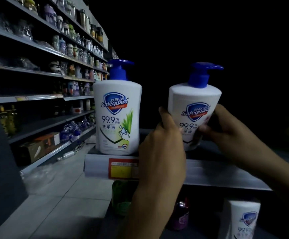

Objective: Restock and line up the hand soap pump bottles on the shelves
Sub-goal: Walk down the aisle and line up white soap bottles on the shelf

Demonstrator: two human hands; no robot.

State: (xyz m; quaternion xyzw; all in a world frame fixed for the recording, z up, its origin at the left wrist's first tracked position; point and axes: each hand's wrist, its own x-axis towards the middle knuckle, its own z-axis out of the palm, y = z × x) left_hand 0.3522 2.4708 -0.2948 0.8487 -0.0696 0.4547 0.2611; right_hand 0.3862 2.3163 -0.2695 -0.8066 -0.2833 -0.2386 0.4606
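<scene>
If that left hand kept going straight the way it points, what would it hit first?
The left hand grips the tilted soap bottle, so that is first. Past it the back of the shelf is black and shows nothing, though depth is unclear. The upright bottle stands to its left.

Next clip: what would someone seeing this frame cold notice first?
Two white Safeguard soap bottles with blue pumps stand out against the dark. The upright bottle stands at the left end of the shelf. To its right, the tilted bottle is gripped between the left hand and the right hand. Crowded aisle shelves recede at the far left.
</scene>
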